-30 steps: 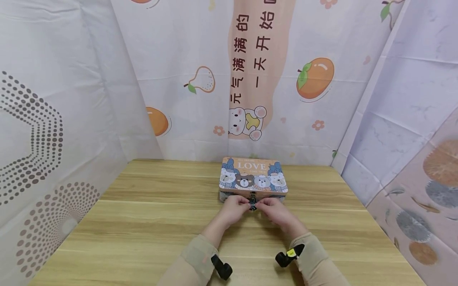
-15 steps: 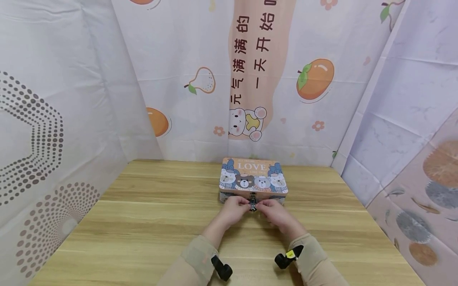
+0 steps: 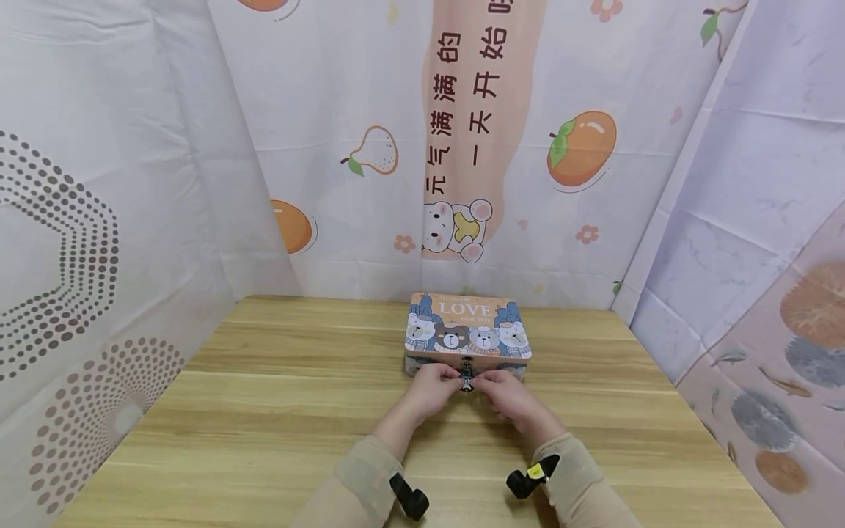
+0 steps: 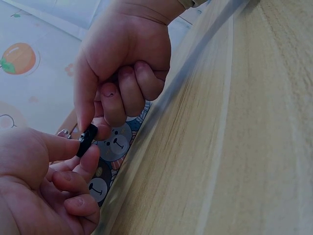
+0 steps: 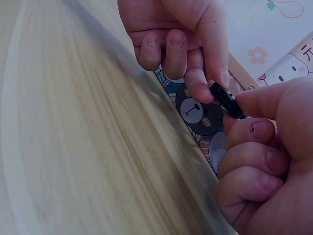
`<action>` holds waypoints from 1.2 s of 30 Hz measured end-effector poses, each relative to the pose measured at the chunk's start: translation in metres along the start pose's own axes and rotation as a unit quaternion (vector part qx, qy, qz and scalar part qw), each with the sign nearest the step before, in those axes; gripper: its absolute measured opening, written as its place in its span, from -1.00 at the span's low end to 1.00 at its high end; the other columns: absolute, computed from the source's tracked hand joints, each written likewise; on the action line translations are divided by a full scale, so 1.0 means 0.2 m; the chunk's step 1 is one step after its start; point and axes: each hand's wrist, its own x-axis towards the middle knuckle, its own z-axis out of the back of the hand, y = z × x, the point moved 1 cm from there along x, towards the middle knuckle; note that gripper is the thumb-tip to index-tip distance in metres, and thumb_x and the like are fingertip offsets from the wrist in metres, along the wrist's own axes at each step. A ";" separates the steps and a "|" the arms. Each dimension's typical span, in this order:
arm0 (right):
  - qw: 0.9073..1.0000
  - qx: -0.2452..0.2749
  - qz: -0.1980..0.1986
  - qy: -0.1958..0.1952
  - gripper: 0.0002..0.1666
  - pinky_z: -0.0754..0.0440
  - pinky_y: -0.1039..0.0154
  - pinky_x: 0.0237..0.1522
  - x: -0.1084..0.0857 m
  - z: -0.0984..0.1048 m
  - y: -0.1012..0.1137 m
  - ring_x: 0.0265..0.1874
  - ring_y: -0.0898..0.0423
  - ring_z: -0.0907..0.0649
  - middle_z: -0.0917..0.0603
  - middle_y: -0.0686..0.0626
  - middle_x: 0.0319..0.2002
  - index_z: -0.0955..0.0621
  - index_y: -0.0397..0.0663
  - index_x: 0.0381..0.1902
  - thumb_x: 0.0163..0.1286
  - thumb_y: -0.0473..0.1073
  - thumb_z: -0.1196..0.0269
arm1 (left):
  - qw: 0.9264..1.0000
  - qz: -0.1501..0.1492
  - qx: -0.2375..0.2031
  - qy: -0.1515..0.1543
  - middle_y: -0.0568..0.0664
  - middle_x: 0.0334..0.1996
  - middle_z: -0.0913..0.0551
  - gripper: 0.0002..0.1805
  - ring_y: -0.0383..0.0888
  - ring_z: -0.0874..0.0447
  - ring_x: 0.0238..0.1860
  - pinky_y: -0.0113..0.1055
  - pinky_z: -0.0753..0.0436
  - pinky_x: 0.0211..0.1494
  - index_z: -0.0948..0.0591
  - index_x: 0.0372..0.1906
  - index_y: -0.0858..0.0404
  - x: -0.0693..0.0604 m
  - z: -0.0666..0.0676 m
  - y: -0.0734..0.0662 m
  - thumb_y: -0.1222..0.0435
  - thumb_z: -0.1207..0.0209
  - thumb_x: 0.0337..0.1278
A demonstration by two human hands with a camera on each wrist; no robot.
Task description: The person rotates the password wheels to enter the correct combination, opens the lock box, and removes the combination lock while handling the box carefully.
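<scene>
One small, glossy black piece (image 5: pixel 226 100)

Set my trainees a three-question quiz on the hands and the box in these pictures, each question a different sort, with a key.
1. Fill in: the left hand and right hand both pinch a small object coloured ____.
2. Which large word is on the box? A) HOPE B) LOVE C) HOME
3. True or false: the box is wide open.

Key: 1. black; 2. B; 3. false
</scene>
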 end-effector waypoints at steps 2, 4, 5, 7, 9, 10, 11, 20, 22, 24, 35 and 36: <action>1.000 0.002 0.000 0.002 -0.68 -0.19 0.33 -0.70 0.00 0.00 0.00 -0.77 0.20 -0.22 -0.32 0.10 -0.65 -0.62 -0.28 -0.20 0.55 -0.09 -0.13 | 1.000 -0.001 0.001 -0.001 -0.01 -0.40 -0.73 -0.90 -0.17 -0.57 -0.31 -0.26 -0.52 -0.22 -0.69 -0.21 0.35 0.00 0.00 0.00 0.36 -0.26 0.30; 1.000 0.004 0.000 0.003 -0.68 -0.19 0.33 -0.70 0.00 0.00 0.00 -0.77 0.21 -0.22 -0.32 0.10 -0.65 -0.61 -0.28 -0.21 0.55 -0.09 -0.13 | 1.000 -0.003 -0.001 0.000 -0.01 -0.40 -0.73 -0.90 -0.17 -0.58 -0.31 -0.26 -0.52 -0.22 -0.69 -0.21 0.35 0.00 0.00 0.00 0.37 -0.26 0.30; 1.000 0.005 0.000 0.003 -0.68 -0.18 0.33 -0.71 0.00 0.00 0.00 -0.77 0.21 -0.22 -0.32 0.10 -0.65 -0.61 -0.28 -0.21 0.55 -0.09 -0.13 | 1.000 -0.003 0.000 -0.001 -0.01 -0.40 -0.73 -0.90 -0.17 -0.58 -0.31 -0.25 -0.52 -0.21 -0.69 -0.22 0.35 0.00 0.00 0.00 0.37 -0.26 0.30; 1.000 0.006 -0.001 0.002 -0.68 -0.18 0.33 -0.70 0.00 0.00 0.00 -0.77 0.20 -0.22 -0.32 0.09 -0.65 -0.61 -0.28 -0.21 0.55 -0.09 -0.12 | 1.000 -0.004 0.002 -0.001 -0.02 -0.41 -0.72 -0.90 -0.17 -0.58 -0.31 -0.25 -0.52 -0.21 -0.69 -0.22 0.35 0.00 0.00 0.00 0.37 -0.26 0.30; 1.000 0.006 -0.002 0.001 -0.68 -0.18 0.33 -0.70 0.00 0.00 0.00 -0.77 0.20 -0.22 -0.33 0.09 -0.64 -0.62 -0.27 -0.21 0.55 -0.09 -0.13 | 1.000 -0.004 0.004 -0.002 -0.04 -0.41 -0.72 -0.90 -0.17 -0.58 -0.31 -0.25 -0.53 -0.20 -0.69 -0.22 0.35 0.00 0.00 -0.01 0.36 -0.26 0.30; 1.000 0.006 -0.001 0.000 -0.68 -0.18 0.33 -0.70 0.00 0.00 0.00 -0.76 0.20 -0.22 -0.33 0.09 -0.64 -0.62 -0.27 -0.22 0.55 -0.09 -0.13 | 1.000 -0.004 0.005 -0.002 -0.05 -0.41 -0.71 -0.90 -0.17 -0.58 -0.31 -0.25 -0.53 -0.20 -0.69 -0.22 0.35 -0.01 0.00 -0.01 0.36 -0.26 0.30; 1.000 0.007 -0.001 0.000 -0.68 -0.18 0.33 -0.70 0.01 0.00 0.00 -0.76 0.20 -0.22 -0.34 0.09 -0.64 -0.61 -0.27 -0.22 0.55 -0.09 -0.13 | 1.000 -0.004 0.006 -0.002 -0.05 -0.41 -0.71 -0.90 -0.17 -0.57 -0.31 -0.25 -0.53 -0.20 -0.69 -0.22 0.35 -0.01 0.00 -0.01 0.36 -0.26 0.30; 1.000 0.006 -0.002 0.001 -0.68 -0.17 0.34 -0.72 0.00 0.00 0.00 -0.77 0.21 -0.20 -0.33 0.09 -0.65 -0.63 -0.27 -0.19 0.55 -0.09 -0.12 | 1.000 0.001 -0.003 0.001 -0.01 -0.40 -0.72 -0.91 -0.17 -0.57 -0.32 -0.27 -0.52 -0.24 -0.68 -0.22 0.36 -0.01 0.01 -0.01 0.38 -0.25 0.31; 1.000 0.005 -0.001 0.000 -0.67 -0.17 0.34 -0.71 0.00 0.00 0.00 -0.77 0.21 -0.20 -0.33 0.08 -0.64 -0.63 -0.27 -0.18 0.56 -0.08 -0.12 | 1.000 0.000 -0.006 0.001 0.00 -0.40 -0.72 -0.91 -0.16 -0.57 -0.32 -0.27 -0.52 -0.24 -0.68 -0.22 0.37 -0.01 0.01 -0.02 0.38 -0.25 0.31; 1.000 0.005 0.000 0.000 -0.67 -0.17 0.34 -0.71 0.00 0.00 0.00 -0.77 0.21 -0.21 -0.34 0.08 -0.64 -0.63 -0.27 -0.17 0.56 -0.08 -0.12 | 1.000 0.000 -0.006 0.001 0.00 -0.40 -0.72 -0.91 -0.16 -0.57 -0.32 -0.27 -0.51 -0.24 -0.68 -0.22 0.36 -0.01 0.01 -0.02 0.38 -0.25 0.31; 1.000 0.026 0.006 0.013 -0.66 -0.16 0.34 -0.73 0.00 -0.01 -0.01 -0.78 0.21 -0.19 -0.30 0.08 -0.68 -0.57 -0.34 -0.25 0.55 -0.11 -0.11 | 1.000 -0.004 0.004 0.003 0.00 -0.38 -0.72 -0.90 -0.17 -0.58 -0.34 -0.27 -0.54 -0.26 -0.69 -0.20 0.39 -0.02 0.00 -0.02 0.40 -0.25 0.30; 1.000 0.027 0.008 0.014 -0.66 -0.16 0.34 -0.73 0.00 -0.01 -0.01 -0.78 0.21 -0.19 -0.30 0.08 -0.69 -0.56 -0.35 -0.25 0.55 -0.11 -0.10 | 1.000 -0.006 0.004 0.003 0.00 -0.39 -0.72 -0.90 -0.17 -0.57 -0.34 -0.27 -0.54 -0.26 -0.69 -0.20 0.39 -0.01 0.00 -0.02 0.40 -0.24 0.30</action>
